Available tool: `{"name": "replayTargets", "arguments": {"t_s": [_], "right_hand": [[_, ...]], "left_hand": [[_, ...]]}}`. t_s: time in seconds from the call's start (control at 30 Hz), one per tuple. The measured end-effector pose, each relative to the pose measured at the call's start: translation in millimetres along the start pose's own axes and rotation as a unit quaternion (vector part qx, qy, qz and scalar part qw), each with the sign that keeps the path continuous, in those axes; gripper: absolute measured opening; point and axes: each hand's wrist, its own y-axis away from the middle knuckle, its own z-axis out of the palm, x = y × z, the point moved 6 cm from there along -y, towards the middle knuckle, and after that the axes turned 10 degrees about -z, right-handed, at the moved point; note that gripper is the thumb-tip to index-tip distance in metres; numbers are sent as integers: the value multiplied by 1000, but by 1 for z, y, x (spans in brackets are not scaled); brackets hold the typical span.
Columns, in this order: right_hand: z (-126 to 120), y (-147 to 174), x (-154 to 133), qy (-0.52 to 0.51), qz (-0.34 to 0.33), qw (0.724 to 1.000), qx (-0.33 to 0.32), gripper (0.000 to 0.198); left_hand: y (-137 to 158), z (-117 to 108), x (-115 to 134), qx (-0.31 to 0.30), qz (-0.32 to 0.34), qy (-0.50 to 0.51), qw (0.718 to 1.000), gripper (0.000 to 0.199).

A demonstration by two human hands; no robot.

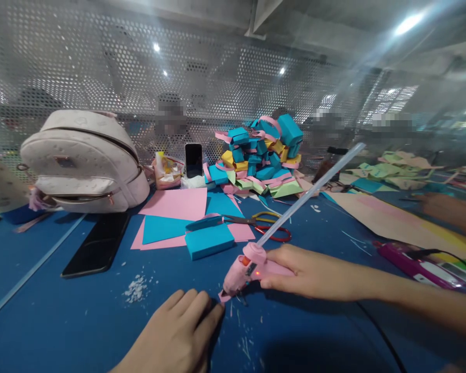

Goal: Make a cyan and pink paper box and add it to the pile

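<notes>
A pink hot glue gun [238, 272] is gripped by its handle in my right hand [291, 269], fingers wrapped round it. A long clear glue stick [314, 191] juts up from its back, and an orange light glows on its side. The nozzle points down at a small strip of pink paper [224, 297]. My left hand [178, 326] is closed low on the table, its fingertips at that strip; the fingers partly hide it. Just beyond lies a folded blue paper box [209, 241], with scissors [256, 220] behind it, red and yellow at the handles.
A white backpack [85, 160] and a black phone [97, 243] are on the left. Pink sheets [174, 203] lie mid-table, before a heap of coloured paper boxes [260, 155]. White scraps [135, 289] dot the blue table. At right, another person's hand [450, 210] is near a purple device [419, 267].
</notes>
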Motion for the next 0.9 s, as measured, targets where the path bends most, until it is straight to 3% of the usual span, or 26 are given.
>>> {"name": "replayTargets", "arguments": {"t_s": [0.3, 0.57, 0.9], "right_hand": [[0, 0, -3, -6, -19, 1000, -10, 21], [-2, 7, 7, 26, 35, 999, -10, 24], [-9, 15, 8, 34, 35, 999, 1, 31]], "left_hand": [[0, -2, 2, -30, -2, 18, 999, 50], [0, -1, 0, -22, -10, 44, 999, 51], [-2, -4, 0, -49, -25, 48, 997, 50]]}}
